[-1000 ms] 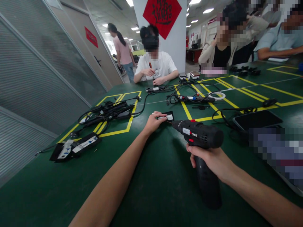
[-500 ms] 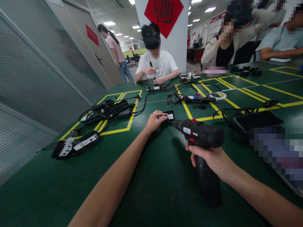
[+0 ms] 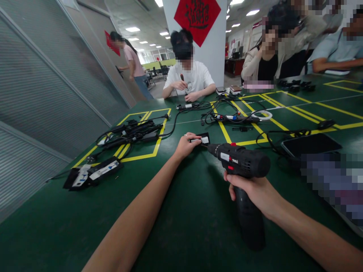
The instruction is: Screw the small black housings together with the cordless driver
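My right hand (image 3: 253, 187) is wrapped round the grip of a black cordless drill (image 3: 244, 161) with red switches. The drill points left and away from me, and its thin bit ends close to my left fingers. Closed fingers of my left hand (image 3: 185, 146) hold a small flat black piece with a white label (image 3: 204, 140) at the table. Part of that piece is hidden under my fingers. Whether the bit touches it, I cannot tell.
Black tools and cables (image 3: 133, 132) lie in a yellow-taped area to the left, with white-labelled black pieces (image 3: 103, 169) nearer me. More cabled tools (image 3: 235, 118) are ahead. A phone (image 3: 311, 145) lies at right. Across the green table (image 3: 181, 226), a person in white (image 3: 195, 77) holds a screwdriver.
My hands, the drill and the labelled piece stay nearly in place. In the background, the person in the pink top has turned and reaches toward the door.
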{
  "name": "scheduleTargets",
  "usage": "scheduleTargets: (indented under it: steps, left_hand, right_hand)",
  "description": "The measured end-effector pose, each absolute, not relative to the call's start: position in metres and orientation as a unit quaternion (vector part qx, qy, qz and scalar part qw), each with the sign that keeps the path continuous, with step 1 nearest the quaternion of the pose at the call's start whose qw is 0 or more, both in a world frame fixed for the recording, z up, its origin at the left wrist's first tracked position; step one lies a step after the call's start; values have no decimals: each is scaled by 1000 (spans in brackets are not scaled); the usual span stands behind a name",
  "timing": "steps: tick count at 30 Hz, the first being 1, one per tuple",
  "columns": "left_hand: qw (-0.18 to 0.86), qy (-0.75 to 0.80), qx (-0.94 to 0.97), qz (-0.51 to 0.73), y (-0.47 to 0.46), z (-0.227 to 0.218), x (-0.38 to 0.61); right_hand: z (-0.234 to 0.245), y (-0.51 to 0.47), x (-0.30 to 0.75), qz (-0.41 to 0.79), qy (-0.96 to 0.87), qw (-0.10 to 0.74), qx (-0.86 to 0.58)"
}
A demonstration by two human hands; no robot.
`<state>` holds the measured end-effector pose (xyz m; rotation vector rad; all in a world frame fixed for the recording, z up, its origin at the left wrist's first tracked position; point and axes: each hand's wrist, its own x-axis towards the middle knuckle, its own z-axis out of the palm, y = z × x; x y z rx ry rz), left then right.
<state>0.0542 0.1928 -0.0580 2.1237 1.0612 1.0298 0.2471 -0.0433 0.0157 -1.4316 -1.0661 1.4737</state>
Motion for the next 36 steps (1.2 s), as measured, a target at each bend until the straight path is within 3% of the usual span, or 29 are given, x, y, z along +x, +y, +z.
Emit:
scheduleTargets:
  steps: [36]
  left_hand:
    - [276, 392, 789, 383, 192, -58, 54]
  right_hand:
    - [13, -43, 247, 578, -416, 403, -575]
